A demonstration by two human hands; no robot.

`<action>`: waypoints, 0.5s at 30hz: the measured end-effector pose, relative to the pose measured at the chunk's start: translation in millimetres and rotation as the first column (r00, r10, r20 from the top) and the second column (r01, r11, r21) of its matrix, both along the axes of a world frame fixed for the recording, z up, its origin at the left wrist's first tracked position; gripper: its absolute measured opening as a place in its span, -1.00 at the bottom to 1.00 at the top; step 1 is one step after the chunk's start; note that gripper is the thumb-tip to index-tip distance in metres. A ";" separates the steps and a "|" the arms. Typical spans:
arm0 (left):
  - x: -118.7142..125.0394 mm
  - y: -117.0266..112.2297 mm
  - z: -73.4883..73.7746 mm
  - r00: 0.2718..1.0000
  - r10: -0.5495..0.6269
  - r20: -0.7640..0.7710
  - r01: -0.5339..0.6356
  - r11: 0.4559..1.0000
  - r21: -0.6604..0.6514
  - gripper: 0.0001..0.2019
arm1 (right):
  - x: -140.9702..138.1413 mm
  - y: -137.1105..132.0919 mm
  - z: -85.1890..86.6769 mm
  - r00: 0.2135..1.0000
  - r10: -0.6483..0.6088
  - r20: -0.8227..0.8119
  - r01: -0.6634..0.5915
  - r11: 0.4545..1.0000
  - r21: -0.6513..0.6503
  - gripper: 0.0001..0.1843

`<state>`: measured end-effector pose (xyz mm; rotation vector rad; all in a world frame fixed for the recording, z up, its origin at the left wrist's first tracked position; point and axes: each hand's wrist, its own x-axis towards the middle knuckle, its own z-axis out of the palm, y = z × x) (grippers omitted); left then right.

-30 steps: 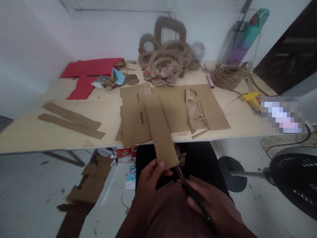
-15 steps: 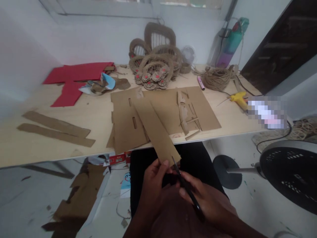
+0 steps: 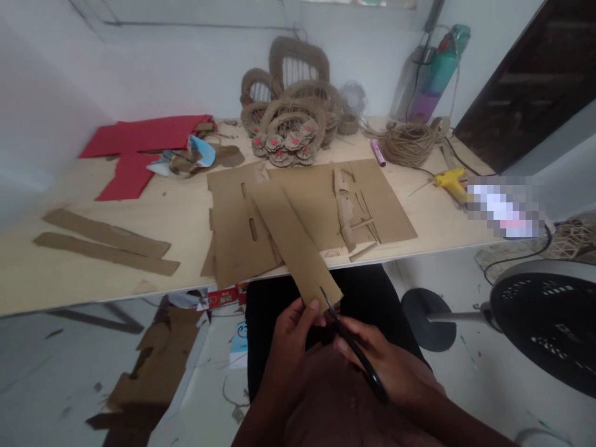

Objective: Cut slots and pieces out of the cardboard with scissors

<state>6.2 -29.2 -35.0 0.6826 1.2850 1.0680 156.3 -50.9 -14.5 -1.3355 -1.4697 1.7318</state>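
Note:
My left hand [image 3: 298, 323] pinches the near end of a long cardboard strip [image 3: 298, 248], thumb on top. The strip slants away from me, its far end resting over larger cardboard sheets on the table. In my right hand [image 3: 367, 347] is a pair of black-handled scissors [image 3: 356, 351], closed round by the fingers. One blade lies over the strip's near end, beside my left thumb; the other blade is hidden beneath. A flat cardboard sheet [image 3: 307, 205] and a slotted cardboard piece [image 3: 237, 230] lie under the strip's far part.
Two cut cardboard strips [image 3: 107, 251] lie at the left, near red sheets [image 3: 144, 136]. Woven twine baskets [image 3: 293, 112] stand at the back. To the right are a twine coil [image 3: 410, 143], a yellow glue gun [image 3: 451, 180] and, below the table, a black fan [image 3: 549, 329].
The scissors' blade sits slightly farther into the strip's near end, and the right hand has shifted a little. The left hand keeps its pinch. The view has tilted slightly.

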 end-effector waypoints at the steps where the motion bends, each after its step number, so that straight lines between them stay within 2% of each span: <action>1: 0.3 -0.6 -0.4 1.000 0.013 0.004 -0.013 1.000 -0.016 -0.75 | -0.2 -0.5 -1.4 1.000 -0.007 -0.005 0.007 1.000 0.015 -0.37; 5: 0.1 -2.4 -0.3 0.996 0.085 0.028 -0.082 0.994 -0.077 -0.71 | -1.1 -3.4 -6.5 0.999 -0.031 0.008 0.030 0.998 0.059 -0.27; 8: -2.6 -3.1 0.3 0.994 0.051 0.093 -0.046 0.998 -0.053 -0.63 | -0.2 -4.1 -4.3 0.999 -0.035 0.039 0.031 0.995 0.090 -0.32; 12: -7.3 -4.8 -1.6 0.997 0.005 0.082 -0.003 1.000 -0.018 -0.59 | 1.8 -3.2 2.4 0.998 -0.019 0.060 0.019 1.000 0.003 -0.41; 15: -8.4 -7.4 -8.8 0.999 -0.017 0.031 0.016 1.000 0.018 -0.57 | 0.4 -2.2 3.9 0.999 -0.042 -0.003 0.041 0.996 -0.074 -0.43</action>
